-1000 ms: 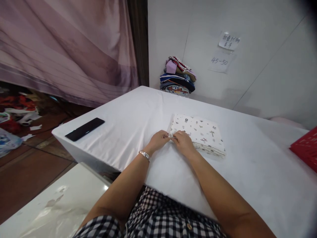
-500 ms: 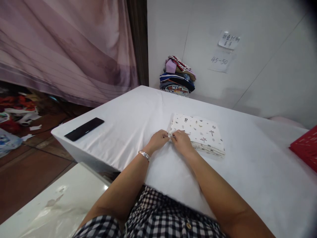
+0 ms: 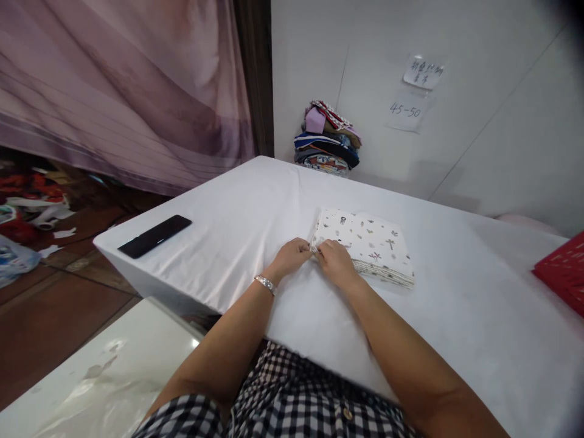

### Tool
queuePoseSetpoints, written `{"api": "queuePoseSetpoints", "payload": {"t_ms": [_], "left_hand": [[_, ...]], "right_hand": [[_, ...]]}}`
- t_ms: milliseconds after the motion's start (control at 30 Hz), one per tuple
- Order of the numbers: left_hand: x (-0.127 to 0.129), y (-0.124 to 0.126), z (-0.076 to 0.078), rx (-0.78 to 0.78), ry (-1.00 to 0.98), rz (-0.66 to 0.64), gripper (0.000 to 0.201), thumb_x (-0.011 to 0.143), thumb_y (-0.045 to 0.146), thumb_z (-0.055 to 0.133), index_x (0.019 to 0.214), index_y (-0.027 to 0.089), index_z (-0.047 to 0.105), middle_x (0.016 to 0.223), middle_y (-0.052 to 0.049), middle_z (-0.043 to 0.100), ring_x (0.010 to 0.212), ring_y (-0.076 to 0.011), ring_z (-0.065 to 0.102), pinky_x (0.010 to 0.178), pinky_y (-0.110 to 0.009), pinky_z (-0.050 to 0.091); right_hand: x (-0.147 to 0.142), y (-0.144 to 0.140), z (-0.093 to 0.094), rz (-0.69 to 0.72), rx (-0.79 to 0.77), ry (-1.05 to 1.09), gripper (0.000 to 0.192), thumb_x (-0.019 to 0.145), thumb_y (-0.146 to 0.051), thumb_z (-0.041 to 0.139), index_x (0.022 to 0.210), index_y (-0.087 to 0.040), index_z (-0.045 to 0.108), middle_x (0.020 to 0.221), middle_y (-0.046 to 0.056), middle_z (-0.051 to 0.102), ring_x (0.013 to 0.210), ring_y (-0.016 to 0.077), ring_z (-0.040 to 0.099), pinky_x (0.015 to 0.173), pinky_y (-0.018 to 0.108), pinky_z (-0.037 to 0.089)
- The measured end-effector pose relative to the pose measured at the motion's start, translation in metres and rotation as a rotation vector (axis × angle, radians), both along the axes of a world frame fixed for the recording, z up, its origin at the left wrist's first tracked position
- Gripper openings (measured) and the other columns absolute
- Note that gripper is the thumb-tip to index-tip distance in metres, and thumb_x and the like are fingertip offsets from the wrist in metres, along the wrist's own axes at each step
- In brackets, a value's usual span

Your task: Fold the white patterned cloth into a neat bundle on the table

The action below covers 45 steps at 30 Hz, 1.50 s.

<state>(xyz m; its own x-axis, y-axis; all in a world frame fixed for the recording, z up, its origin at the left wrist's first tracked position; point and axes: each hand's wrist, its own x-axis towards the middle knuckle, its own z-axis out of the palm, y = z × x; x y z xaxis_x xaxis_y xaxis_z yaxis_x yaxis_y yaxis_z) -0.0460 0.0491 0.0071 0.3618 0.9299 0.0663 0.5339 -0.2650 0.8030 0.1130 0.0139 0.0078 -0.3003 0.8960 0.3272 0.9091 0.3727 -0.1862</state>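
hands (image 3: 336, 263) obscure one corner of folded cloth (image 3: 365, 236).

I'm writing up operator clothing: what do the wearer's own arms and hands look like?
The left hand and right hand are ungloved. A silvery bracelet circles the left wrist. A black-and-white checked sleeve leaves the left forearm bare; no right sleeve shows.

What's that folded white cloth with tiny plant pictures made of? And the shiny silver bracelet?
The folded white plant-printed cloth looks like matte fabric, maybe cotton: soft layers show at its edge. The silvery wrist bracelet looks like polished metal because it gleams, though coated plastic is possible.
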Motion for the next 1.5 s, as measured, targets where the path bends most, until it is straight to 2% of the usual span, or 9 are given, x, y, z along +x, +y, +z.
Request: {"api": "queuePoseSetpoints", "payload": {"t_ms": [300, 633, 967, 1133, 1333, 1500], "left_hand": [[-0.0007, -0.0012, 0.0012, -0.027, -0.031, -0.010, 0.009, 0.067, 0.027, 0.058, 0.064, 0.018, 0.060, 0.094, -0.002, 0.063, 0.078, -0.0151, 0.058, 0.068, -0.026, 0.045], [0.0005, 0.0025, -0.0059, 0.002, -0.073, -0.030, 0.010, 0.070, 0.027, 0.059, 0.065, 0.018, 0.059, 0.105, -0.003, 0.060, 0.074, -0.0124, 0.057, 0.071, -0.028, 0.046], [0.0001, 0.0021, -0.0028, -0.013, -0.058, -0.034, 0.011, 0.073, 0.025, 0.055, 0.066, 0.018, 0.059, 0.109, -0.004, 0.060, 0.087, -0.0161, 0.058, 0.080, -0.030, 0.045], [0.0004, 0.0031, -0.0024, 0.008, -0.026, -0.020, 0.019, 0.075, 0.025, 0.049, 0.058, 0.018, 0.053, 0.101, -0.004, 0.062, 0.087, -0.0170, 0.058, 0.080, -0.030, 0.044], [0.0027, 0.0049, -0.0063, 0.037, -0.001, 0.005, 0.017, 0.071, 0.020, 0.047, 0.055, 0.018, 0.050, 0.092, -0.004, 0.062, 0.085, -0.0167, 0.058, 0.077, -0.029, 0.044], [0.0025, 0.0041, -0.0047, 0.031, 0.004, 0.015, 0.017, 0.072, 0.021, 0.046, 0.057, 0.018, 0.052, 0.093, -0.004, 0.064, 0.082, -0.0163, 0.058, 0.073, -0.028, 0.044]], "right_hand": [[-0.0003, -0.0021, -0.0012, -0.055, -0.018, 0.103, 0.005, 0.084, -0.022, 0.056, 0.084, -0.018, 0.058, 0.088, 0.005, 0.060, 0.085, 0.0190, 0.050, 0.073, 0.029, 0.035], [-0.0040, 0.0020, -0.0020, -0.148, -0.084, 0.127, 0.008, 0.084, -0.027, 0.057, 0.086, -0.019, 0.059, 0.091, 0.005, 0.060, 0.088, 0.0189, 0.051, 0.075, 0.029, 0.035], [-0.0028, 0.0037, -0.0052, -0.086, 0.029, 0.046, 0.012, 0.087, -0.023, 0.047, 0.079, -0.019, 0.055, 0.083, 0.006, 0.057, 0.079, 0.0198, 0.049, 0.069, 0.030, 0.034], [0.0016, 0.0012, -0.0052, -0.034, 0.150, 0.083, 0.011, 0.087, -0.022, 0.045, 0.081, -0.018, 0.054, 0.083, 0.005, 0.055, 0.080, 0.0194, 0.047, 0.072, 0.030, 0.033], [-0.0016, 0.0013, -0.0037, -0.013, 0.073, -0.018, 0.010, 0.086, -0.022, 0.048, 0.078, -0.019, 0.054, 0.082, 0.005, 0.056, 0.079, 0.0196, 0.047, 0.068, 0.030, 0.032], [-0.0036, 0.0014, -0.0050, -0.026, 0.074, -0.009, 0.012, 0.087, -0.024, 0.049, 0.077, -0.019, 0.053, 0.083, 0.005, 0.057, 0.079, 0.0198, 0.048, 0.069, 0.030, 0.032]]}}
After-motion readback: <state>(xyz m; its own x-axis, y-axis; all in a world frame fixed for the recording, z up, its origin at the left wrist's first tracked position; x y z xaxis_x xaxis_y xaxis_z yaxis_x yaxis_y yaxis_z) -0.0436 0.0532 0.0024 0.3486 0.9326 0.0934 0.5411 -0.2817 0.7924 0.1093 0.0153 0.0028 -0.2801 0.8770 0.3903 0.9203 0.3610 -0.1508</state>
